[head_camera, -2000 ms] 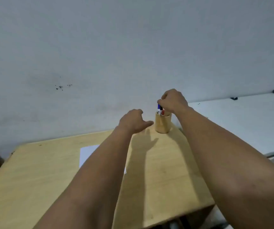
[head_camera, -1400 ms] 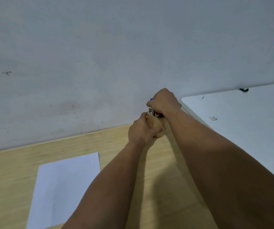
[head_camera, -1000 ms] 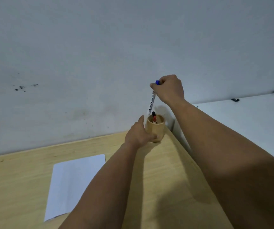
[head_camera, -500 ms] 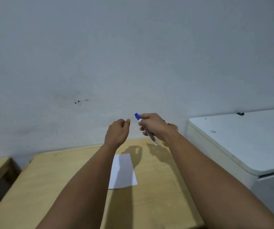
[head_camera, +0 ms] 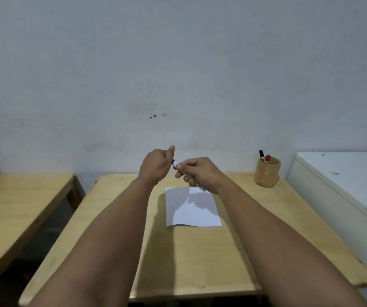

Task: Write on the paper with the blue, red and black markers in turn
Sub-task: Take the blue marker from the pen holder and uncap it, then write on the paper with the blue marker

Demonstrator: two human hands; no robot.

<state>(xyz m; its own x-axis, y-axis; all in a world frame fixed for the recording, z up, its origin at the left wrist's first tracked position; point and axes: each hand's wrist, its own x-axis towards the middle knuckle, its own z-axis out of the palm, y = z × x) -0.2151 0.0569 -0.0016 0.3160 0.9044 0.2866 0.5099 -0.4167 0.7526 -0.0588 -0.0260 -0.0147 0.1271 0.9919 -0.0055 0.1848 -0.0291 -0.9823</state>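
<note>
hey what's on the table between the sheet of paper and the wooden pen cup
Nothing: the head view shows only bare table between the paper and the pen cup. The right hand hovers above the paper's far edge.

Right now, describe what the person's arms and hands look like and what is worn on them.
Both forearms are bare up to the frame's bottom edge: no sleeves show. The left hand and right hand wear no gloves; no watch, bracelet or ring is visible. No markings or cables anywhere.

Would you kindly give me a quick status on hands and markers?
Right hand grips blue marker; left hand at its cap. Paper blank. Red, black markers in cup. Nothing in the way.
</note>
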